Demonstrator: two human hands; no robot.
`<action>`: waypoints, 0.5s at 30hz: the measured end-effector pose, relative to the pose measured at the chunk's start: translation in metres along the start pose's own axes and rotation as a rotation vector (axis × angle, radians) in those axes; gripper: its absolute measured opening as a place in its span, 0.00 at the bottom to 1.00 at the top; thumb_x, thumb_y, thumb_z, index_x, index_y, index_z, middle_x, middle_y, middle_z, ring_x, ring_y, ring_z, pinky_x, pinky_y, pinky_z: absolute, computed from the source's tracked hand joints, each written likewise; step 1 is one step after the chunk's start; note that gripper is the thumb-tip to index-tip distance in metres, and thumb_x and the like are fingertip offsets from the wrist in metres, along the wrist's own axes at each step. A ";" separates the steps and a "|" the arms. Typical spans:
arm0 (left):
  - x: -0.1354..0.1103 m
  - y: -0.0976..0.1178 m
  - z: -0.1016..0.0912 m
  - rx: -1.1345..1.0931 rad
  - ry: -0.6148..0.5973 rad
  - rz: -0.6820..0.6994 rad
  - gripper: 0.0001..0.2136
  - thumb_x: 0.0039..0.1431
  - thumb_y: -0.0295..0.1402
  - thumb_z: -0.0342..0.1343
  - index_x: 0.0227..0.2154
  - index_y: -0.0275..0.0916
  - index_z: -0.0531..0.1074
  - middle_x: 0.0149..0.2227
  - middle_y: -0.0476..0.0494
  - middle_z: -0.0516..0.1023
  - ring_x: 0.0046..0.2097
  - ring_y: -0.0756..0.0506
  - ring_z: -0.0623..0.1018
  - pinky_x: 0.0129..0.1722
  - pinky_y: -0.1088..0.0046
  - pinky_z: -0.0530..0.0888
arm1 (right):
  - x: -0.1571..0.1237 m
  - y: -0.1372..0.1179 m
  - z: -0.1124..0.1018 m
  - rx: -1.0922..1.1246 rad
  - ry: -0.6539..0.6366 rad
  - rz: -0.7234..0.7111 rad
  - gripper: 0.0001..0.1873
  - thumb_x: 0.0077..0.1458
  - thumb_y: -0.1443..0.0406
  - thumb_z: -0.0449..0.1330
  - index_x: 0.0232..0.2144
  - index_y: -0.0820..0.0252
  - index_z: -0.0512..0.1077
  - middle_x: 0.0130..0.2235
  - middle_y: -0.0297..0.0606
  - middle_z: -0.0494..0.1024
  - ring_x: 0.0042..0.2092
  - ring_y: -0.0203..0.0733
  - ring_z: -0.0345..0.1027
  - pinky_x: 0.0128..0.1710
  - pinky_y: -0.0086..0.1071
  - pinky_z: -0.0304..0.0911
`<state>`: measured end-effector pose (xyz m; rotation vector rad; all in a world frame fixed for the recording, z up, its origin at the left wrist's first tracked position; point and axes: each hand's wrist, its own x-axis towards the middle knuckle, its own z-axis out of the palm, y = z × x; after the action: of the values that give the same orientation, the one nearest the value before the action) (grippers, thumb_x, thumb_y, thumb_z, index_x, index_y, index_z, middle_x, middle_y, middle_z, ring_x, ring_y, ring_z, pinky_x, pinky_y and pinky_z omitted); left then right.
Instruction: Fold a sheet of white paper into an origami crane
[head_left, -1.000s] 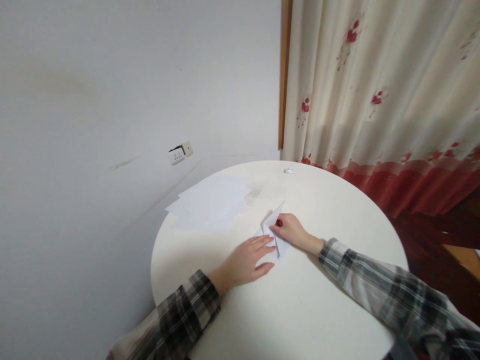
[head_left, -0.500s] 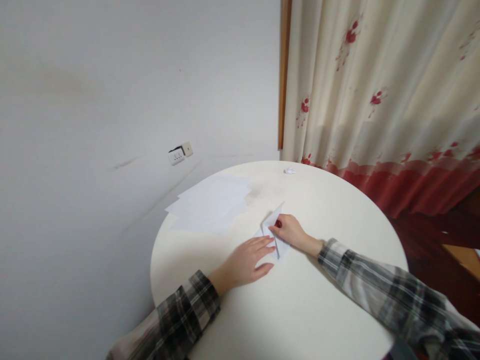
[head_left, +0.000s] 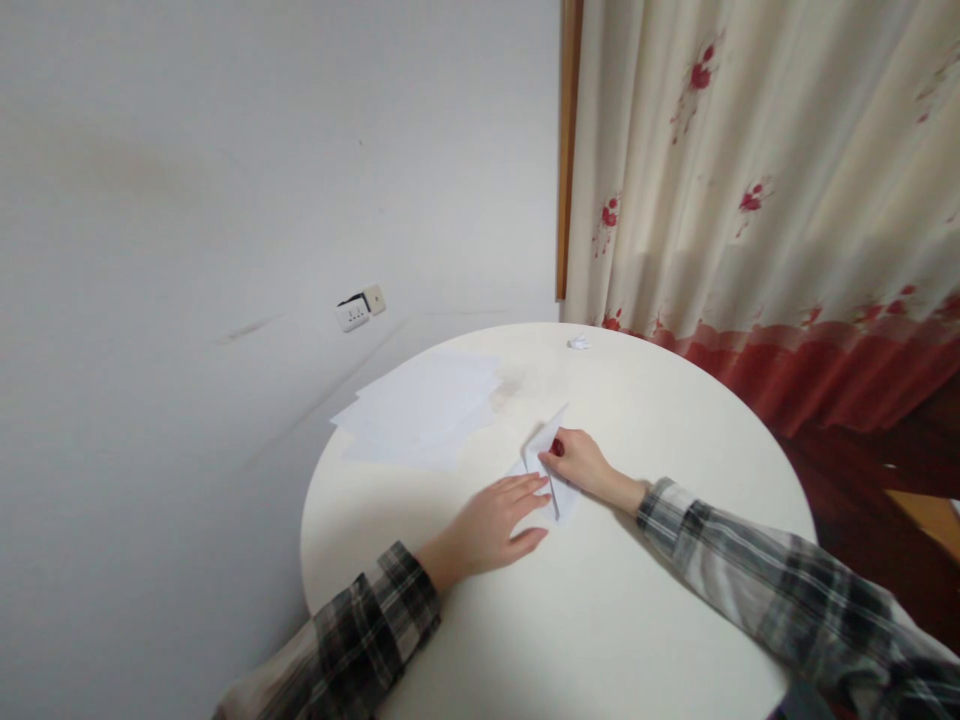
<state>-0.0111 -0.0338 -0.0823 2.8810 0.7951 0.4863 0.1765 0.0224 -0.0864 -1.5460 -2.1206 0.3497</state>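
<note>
A small folded sheet of white paper (head_left: 545, 436) lies near the middle of the round white table (head_left: 637, 600), with one pointed flap standing up toward the far side. My left hand (head_left: 495, 520) lies flat, its fingers stretched over the paper's near left part and its thumb apart on the tabletop. With thumb and forefinger, my right hand (head_left: 583, 462) pinches the raised flap from the right. Both hands partly cover the paper, so some of its folds are hidden.
Several loose white sheets (head_left: 424, 405) overlap at the table's far left. A small crumpled or folded white paper piece (head_left: 579, 342) sits by the back edge. Beyond are a wall with a socket (head_left: 352, 316) and a floral curtain (head_left: 750, 150).
</note>
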 end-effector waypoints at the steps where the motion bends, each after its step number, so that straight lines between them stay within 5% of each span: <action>1: 0.000 0.000 0.000 0.002 0.000 0.000 0.18 0.57 0.36 0.50 0.49 0.37 0.65 0.55 0.38 0.65 0.58 0.43 0.63 0.57 0.63 0.61 | 0.000 0.000 0.000 -0.005 -0.006 0.002 0.08 0.49 0.64 0.56 0.30 0.64 0.71 0.29 0.39 0.76 0.29 0.37 0.66 0.28 0.27 0.53; 15: 0.001 -0.005 0.000 -0.043 -0.061 -0.076 0.16 0.58 0.39 0.50 0.48 0.41 0.67 0.58 0.39 0.61 0.59 0.42 0.61 0.57 0.59 0.57 | 0.000 -0.001 0.000 -0.002 -0.010 0.011 0.08 0.49 0.65 0.56 0.29 0.64 0.71 0.28 0.39 0.75 0.29 0.37 0.66 0.28 0.27 0.53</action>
<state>-0.0127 -0.0285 -0.0826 2.8004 0.8693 0.3997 0.1759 0.0223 -0.0859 -1.5603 -2.1217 0.3592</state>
